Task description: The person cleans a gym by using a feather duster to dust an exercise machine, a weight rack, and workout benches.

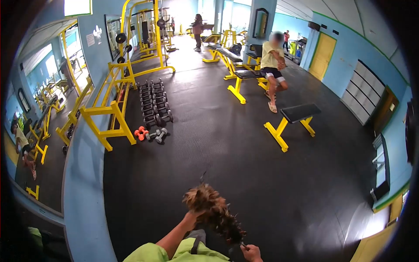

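A brown feather duster (218, 214) slants across the bottom middle of the head view, its fluffy end up and to the left. My right hand (252, 253) is closed around its thin handle at the lower end. Against the upper feathers, my left hand (190, 219) grips the duster from the left side, with its fingertips partly hidden in the plumes. Black rubber floor lies beneath both hands.
Rows of black dumbbells (153, 102) lie beside a yellow rack (109, 124) on the left, with orange dumbbells (141, 132) nearby. A low bench (301, 112) stands ahead right. One person (273, 56) sits on a bench; another (197, 32) stands farther back. A mirror (39, 109) lines the left wall.
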Tool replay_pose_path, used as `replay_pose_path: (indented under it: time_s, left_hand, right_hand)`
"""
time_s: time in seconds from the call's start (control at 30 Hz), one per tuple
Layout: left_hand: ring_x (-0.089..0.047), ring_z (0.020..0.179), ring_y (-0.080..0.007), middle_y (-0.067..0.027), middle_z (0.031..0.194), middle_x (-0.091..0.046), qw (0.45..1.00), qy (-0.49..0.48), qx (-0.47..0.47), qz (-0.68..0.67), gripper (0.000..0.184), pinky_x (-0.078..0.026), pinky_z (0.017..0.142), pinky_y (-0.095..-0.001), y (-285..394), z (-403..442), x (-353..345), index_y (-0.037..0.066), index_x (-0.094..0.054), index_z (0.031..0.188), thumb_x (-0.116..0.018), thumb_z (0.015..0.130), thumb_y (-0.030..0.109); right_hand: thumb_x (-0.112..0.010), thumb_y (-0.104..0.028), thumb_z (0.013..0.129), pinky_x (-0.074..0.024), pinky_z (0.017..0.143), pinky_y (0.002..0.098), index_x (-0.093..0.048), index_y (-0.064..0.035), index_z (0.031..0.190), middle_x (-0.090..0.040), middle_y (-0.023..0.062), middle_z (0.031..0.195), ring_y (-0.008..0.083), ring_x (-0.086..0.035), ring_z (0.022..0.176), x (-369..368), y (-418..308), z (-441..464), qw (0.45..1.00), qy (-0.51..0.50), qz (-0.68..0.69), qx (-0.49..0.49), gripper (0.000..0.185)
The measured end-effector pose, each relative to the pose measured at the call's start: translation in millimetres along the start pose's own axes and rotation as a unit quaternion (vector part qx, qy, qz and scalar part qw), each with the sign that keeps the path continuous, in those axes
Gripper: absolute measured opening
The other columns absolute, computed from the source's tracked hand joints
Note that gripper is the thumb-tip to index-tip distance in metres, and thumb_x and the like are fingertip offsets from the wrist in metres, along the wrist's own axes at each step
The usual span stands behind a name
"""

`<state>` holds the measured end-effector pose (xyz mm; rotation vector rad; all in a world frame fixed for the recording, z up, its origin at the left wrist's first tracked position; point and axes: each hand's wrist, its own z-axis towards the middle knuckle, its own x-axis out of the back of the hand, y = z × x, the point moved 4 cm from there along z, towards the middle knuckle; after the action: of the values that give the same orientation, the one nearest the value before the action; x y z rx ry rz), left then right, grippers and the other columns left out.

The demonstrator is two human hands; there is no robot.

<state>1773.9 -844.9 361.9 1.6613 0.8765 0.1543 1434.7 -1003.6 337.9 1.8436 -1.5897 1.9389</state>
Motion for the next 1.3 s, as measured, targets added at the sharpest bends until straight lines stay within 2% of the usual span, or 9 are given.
replay_pose_path:
  time_s: [0.07,0.17,0.3,0.47,0.57,0.73,0.93,1.07,1.3]
  left_hand:
    - [-0.060,0.104,-0.0242,-0.0054,0.115,-0.061,0.974,0.119,0.084,-0.176,0.049,-0.050,0.084,-0.0384,32.0,4.4,15.8,0.011,-0.049,0.128,-0.066,0.085,0.027]
    - [-0.056,0.103,-0.0175,-0.0052,0.117,-0.058,0.954,0.200,0.091,-0.204,0.040,-0.048,0.082,-0.0368,38.3,48.7,55.7,0.012,-0.052,0.124,-0.063,0.087,0.023]
    - [-0.056,0.099,-0.0188,-0.0059,0.115,-0.058,0.962,0.263,0.079,-0.011,0.043,-0.047,0.081,-0.0322,74.0,142.2,64.8,0.008,-0.049,0.125,-0.064,0.086,0.019]
    - [-0.058,0.093,-0.0167,-0.0061,0.104,-0.062,0.969,0.093,0.007,0.227,0.036,-0.046,0.081,-0.0275,117.3,264.2,-1.7,0.007,-0.056,0.119,-0.062,0.084,0.011]
    - [-0.059,0.088,-0.0142,-0.0083,0.092,-0.065,0.880,-0.044,0.174,0.440,0.028,-0.046,0.080,-0.0271,97.4,314.5,-67.5,0.006,-0.063,0.109,-0.064,0.083,0.016]
    - [-0.063,0.098,-0.0294,-0.0166,0.101,-0.067,0.806,-0.126,0.070,0.574,0.042,-0.048,0.086,-0.0367,35.6,382.7,-198.3,0.004,-0.064,0.108,-0.070,0.077,0.032]
    - [-0.060,0.105,-0.0350,-0.0184,0.107,-0.065,0.766,-0.142,0.021,0.627,0.040,-0.047,0.090,-0.0413,24.1,446.9,-366.5,0.004,-0.065,0.104,-0.068,0.076,0.032]
    - [-0.061,0.103,-0.0354,-0.0194,0.105,-0.065,0.727,-0.244,-0.053,0.639,0.044,-0.048,0.087,-0.0421,26.7,492.9,-473.8,0.003,-0.062,0.109,-0.068,0.076,0.033]
    - [-0.063,0.101,-0.0323,-0.0170,0.106,-0.066,0.776,-0.296,-0.005,0.557,0.057,-0.049,0.086,-0.0406,-23.7,555.9,-624.1,0.003,-0.059,0.113,-0.073,0.072,0.040]
  right_hand:
    - [-0.064,-0.042,0.082,-0.0497,0.070,0.0471,-0.068,-0.0078,0.077,-0.065,0.0212,0.083,0.0393,-0.062,0.081,0.4,8.2,52.4,1.000,-0.013,-0.007,0.013,0.035]
    - [-0.057,-0.045,0.087,-0.0487,0.068,0.0436,-0.068,-0.0114,0.083,-0.061,0.0106,0.073,0.0315,-0.061,0.075,-3.3,-3.5,99.6,0.982,-0.134,-0.096,-0.093,0.035]
    - [-0.061,-0.048,0.081,-0.0497,0.070,0.0437,-0.066,-0.0128,0.072,-0.063,0.0103,0.079,0.0320,-0.061,0.080,23.6,-20.9,142.6,0.987,-0.101,-0.066,-0.106,0.037]
    - [-0.059,-0.051,0.080,-0.0507,0.072,0.0439,-0.067,-0.0128,0.075,-0.063,0.0084,0.081,0.0308,-0.063,0.084,40.0,30.6,134.8,0.989,-0.032,-0.050,-0.137,0.040]
    - [-0.056,-0.050,0.082,-0.0511,0.073,0.0436,-0.068,-0.0146,0.081,-0.064,0.0075,0.085,0.0304,-0.063,0.087,61.8,69.8,127.2,0.973,-0.034,-0.044,-0.225,0.037]
    - [-0.058,-0.054,0.079,-0.0512,0.073,0.0436,-0.073,-0.0151,0.080,-0.067,0.0113,0.088,0.0326,-0.064,0.087,100.4,163.6,137.0,0.942,0.045,0.006,-0.332,0.041]
    - [-0.059,-0.051,0.078,-0.0523,0.072,0.0454,-0.072,-0.0160,0.086,-0.068,0.0121,0.087,0.0338,-0.065,0.082,212.3,238.5,169.9,0.922,0.094,0.012,-0.375,0.038]
    - [-0.059,-0.033,0.078,-0.0507,0.077,0.0452,-0.070,-0.0163,0.096,-0.068,0.0129,0.093,0.0320,-0.064,0.092,313.9,281.4,208.0,0.917,0.074,-0.064,-0.387,0.027]
    - [-0.063,-0.027,0.073,-0.0482,0.079,0.0462,-0.067,-0.0143,0.100,-0.067,0.0136,0.094,0.0321,-0.064,0.093,403.5,351.3,232.1,0.869,0.171,-0.016,-0.465,0.030]
